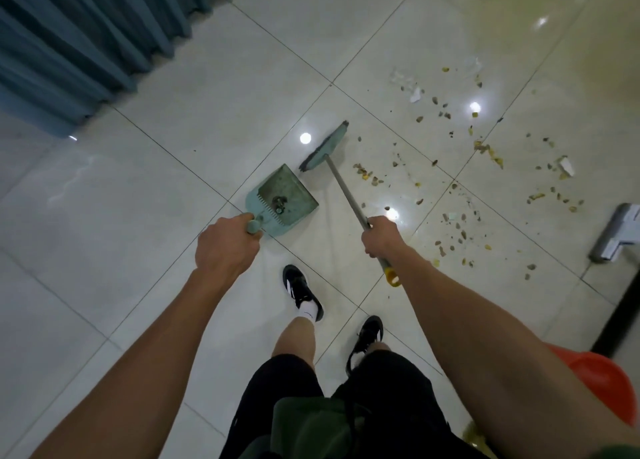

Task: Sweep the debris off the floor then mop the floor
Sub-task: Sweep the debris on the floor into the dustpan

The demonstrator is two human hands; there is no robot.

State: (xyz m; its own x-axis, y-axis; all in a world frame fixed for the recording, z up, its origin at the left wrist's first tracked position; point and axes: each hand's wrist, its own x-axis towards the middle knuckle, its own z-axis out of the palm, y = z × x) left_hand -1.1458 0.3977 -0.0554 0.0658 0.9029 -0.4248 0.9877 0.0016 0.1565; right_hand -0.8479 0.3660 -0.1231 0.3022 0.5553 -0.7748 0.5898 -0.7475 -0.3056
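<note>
We stand on a glossy pale tile floor (104, 188) crossed by dark grout lines, with ceiling lights mirrored in it as bright spots (305, 138). A blue-grey curtain (79, 39) hangs at our upper left, its hem reaching the tiles. An orange tub (602, 382) sits at lower right.

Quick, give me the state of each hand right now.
Left hand: closed, gripping the dustpan by its handle.
Right hand: closed, fingers wrapped around the broom handle.
</note>
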